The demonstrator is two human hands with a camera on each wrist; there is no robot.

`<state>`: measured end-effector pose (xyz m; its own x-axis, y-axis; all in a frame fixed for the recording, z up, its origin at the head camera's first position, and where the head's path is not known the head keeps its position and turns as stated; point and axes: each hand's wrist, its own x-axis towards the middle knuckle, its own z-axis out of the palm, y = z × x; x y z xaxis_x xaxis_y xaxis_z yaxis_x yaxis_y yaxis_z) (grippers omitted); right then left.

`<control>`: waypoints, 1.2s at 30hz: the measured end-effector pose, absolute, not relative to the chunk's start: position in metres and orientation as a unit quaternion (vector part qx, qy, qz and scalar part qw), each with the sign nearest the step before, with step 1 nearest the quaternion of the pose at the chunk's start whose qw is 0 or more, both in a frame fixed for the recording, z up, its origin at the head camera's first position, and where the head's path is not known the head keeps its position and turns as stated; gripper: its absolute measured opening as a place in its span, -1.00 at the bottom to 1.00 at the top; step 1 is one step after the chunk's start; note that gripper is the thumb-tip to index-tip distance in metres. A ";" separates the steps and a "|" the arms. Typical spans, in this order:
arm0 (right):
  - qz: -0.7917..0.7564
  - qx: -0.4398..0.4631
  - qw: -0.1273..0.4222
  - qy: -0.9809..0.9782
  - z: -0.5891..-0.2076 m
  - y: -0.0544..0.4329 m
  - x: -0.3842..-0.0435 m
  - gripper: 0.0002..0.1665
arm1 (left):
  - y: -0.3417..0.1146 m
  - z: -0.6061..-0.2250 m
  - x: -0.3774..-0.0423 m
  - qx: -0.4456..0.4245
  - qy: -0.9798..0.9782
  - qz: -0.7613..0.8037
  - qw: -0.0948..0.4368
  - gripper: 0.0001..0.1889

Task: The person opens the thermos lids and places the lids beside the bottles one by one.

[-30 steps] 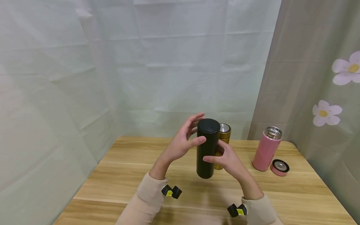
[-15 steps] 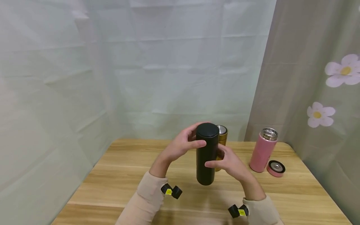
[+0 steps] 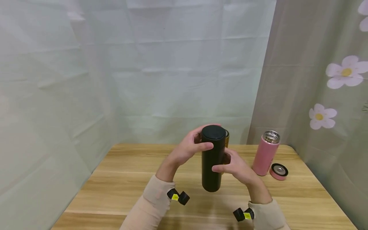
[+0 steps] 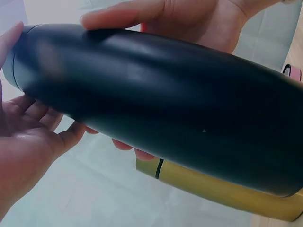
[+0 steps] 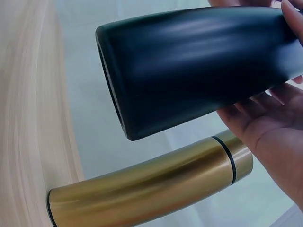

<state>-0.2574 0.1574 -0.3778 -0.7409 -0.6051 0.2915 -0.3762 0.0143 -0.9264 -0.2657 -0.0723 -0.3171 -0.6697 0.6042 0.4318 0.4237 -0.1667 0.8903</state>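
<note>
A black thermos bottle (image 3: 212, 169) is held upright in front of me, its base off the table as the right wrist view shows. My left hand (image 3: 187, 148) grips it round the capped upper end, thumb on the near side and fingers behind. Lower down, my right hand (image 3: 238, 167) holds the body from the right, its thumb across the front. The cap sits on the bottle. Behind it stands a gold thermos bottle (image 5: 151, 184), mostly hidden in the head view.
To the right, a pink thermos bottle (image 3: 265, 155) stands with its steel mouth uncovered. Its pink lid (image 3: 279, 172) lies beside it, black-rimmed inner side up. Everything stands on a wooden table (image 3: 129, 182) with pale curtains (image 3: 184, 80) around it.
The left fingers, more spread earlier, have closed round the top of the black thermos bottle. Both hands and the bottle have come slightly lower. The view has turned slightly right.
</note>
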 end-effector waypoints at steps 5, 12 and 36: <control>-0.614 -0.357 0.087 0.699 -0.376 0.158 -0.257 -0.25 | -0.070 -0.315 -0.264 0.393 0.637 0.660 0.058 -0.09; -0.618 -0.360 0.079 0.694 -0.375 0.158 -0.255 -0.25 | -0.069 -0.314 -0.262 0.392 0.637 0.662 0.050 -0.05; -0.640 -0.324 0.058 0.695 -0.375 0.141 -0.244 -0.28 | -0.062 -0.320 -0.251 0.345 0.637 0.688 -0.040 -0.12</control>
<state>-0.2445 0.1406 -0.3746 -0.7831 -0.5249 0.3335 -0.3757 -0.0281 -0.9263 -0.2509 -0.0622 -0.3197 -0.7587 0.3847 0.5258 0.4949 -0.1845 0.8491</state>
